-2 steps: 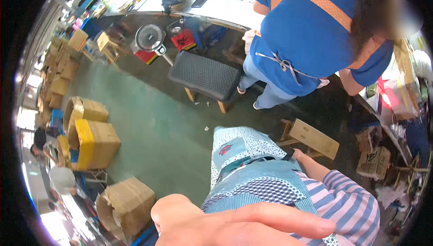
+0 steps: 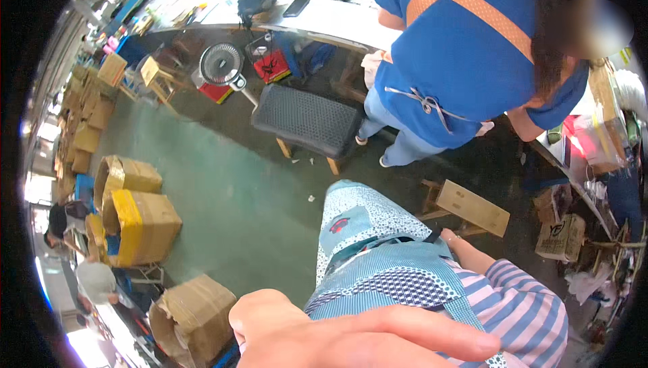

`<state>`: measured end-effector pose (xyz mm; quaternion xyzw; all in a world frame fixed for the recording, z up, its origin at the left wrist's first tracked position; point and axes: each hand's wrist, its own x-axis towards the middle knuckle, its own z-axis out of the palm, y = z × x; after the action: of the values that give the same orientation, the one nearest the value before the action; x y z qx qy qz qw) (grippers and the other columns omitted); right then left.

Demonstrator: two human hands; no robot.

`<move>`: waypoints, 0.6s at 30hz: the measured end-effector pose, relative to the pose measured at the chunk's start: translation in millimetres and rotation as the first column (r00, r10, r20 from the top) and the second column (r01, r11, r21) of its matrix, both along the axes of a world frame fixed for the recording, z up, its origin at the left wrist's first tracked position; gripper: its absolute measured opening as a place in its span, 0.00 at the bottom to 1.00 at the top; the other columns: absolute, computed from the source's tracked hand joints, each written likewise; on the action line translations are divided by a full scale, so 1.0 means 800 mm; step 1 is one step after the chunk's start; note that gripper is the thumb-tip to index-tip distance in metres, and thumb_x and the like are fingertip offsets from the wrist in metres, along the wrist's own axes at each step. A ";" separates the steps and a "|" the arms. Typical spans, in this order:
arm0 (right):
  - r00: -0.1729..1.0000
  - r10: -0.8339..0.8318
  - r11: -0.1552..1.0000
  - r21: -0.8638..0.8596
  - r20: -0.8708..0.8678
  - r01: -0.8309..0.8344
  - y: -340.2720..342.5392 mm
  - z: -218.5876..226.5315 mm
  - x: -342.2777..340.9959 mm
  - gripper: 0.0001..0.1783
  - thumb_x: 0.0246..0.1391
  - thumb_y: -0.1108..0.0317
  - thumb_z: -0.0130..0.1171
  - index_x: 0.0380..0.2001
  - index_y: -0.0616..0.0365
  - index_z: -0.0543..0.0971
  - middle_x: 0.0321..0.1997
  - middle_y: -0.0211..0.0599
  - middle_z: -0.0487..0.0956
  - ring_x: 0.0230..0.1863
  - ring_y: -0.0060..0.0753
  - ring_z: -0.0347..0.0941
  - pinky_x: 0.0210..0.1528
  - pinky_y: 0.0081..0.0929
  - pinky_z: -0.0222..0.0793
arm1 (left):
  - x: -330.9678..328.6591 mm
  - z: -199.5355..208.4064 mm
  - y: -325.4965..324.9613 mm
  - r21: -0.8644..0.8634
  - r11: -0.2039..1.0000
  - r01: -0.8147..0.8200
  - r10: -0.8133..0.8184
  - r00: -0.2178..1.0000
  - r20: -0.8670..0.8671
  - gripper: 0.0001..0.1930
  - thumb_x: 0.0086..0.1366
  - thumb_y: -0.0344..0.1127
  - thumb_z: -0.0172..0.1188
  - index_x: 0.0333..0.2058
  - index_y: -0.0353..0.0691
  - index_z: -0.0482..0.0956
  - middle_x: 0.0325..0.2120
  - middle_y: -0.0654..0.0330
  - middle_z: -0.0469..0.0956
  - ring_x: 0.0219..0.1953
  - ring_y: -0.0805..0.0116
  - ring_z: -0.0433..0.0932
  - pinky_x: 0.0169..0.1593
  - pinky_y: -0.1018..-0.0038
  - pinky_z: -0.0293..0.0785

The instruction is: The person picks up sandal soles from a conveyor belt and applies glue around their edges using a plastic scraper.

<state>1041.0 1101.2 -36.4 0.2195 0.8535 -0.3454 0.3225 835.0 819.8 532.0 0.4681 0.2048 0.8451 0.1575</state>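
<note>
The head view had shifted a bit. The left hand (image 2: 337, 342) hid part of the worn apron (image 2: 381, 260); the right hand (image 2: 450, 235) was by its edge. I couldn't tell if either gripped anything. A wooden stool (image 2: 474, 207) stood near.

The floor (image 2: 229, 213) is dull green, paler mid-room and darker under the long white table (image 2: 344, 15) that runs across the far side. A black-topped stool (image 2: 307, 121) with wooden legs stands near it, a wooden stool (image 2: 474, 207) nearer on the right; at left, boxes (image 2: 155, 229) line the room and windows (image 2: 40, 187) glare white
</note>
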 end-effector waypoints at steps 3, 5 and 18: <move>0.982 -0.169 0.986 0.000 0.080 0.169 -0.018 -0.025 0.011 0.20 0.45 0.52 0.54 0.27 0.59 0.80 0.32 0.49 0.78 0.37 0.45 0.76 0.39 0.37 0.70 | -0.038 0.004 -0.023 0.087 0.996 0.016 -0.018 0.999 0.031 0.30 0.65 0.58 0.36 0.31 0.39 0.81 0.39 0.32 0.71 0.44 0.37 0.67 0.52 0.53 0.61; 0.993 -0.022 0.999 0.031 0.116 0.018 -0.060 0.028 -0.052 0.20 0.47 0.52 0.52 0.28 0.59 0.80 0.31 0.47 0.79 0.36 0.45 0.76 0.40 0.37 0.70 | -0.056 0.000 -0.044 0.047 0.999 -0.005 0.004 1.000 0.022 0.30 0.65 0.57 0.36 0.31 0.38 0.81 0.38 0.32 0.71 0.44 0.38 0.67 0.51 0.53 0.61; 0.842 -0.530 0.787 -0.313 0.101 0.533 -0.188 0.051 -0.406 0.11 0.53 0.61 0.52 0.33 0.57 0.73 0.23 0.31 0.74 0.18 0.26 0.69 0.19 0.23 0.66 | -0.230 0.016 -0.217 -0.101 0.980 -0.170 0.181 0.976 0.117 0.32 0.66 0.59 0.31 0.36 0.38 0.77 0.46 0.34 0.68 0.44 0.41 0.69 0.51 0.52 0.62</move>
<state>716.1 950.9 4.5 0.3949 0.6863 -0.5584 0.2475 650.8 646.1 544.8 0.3863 0.2729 0.8734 0.1159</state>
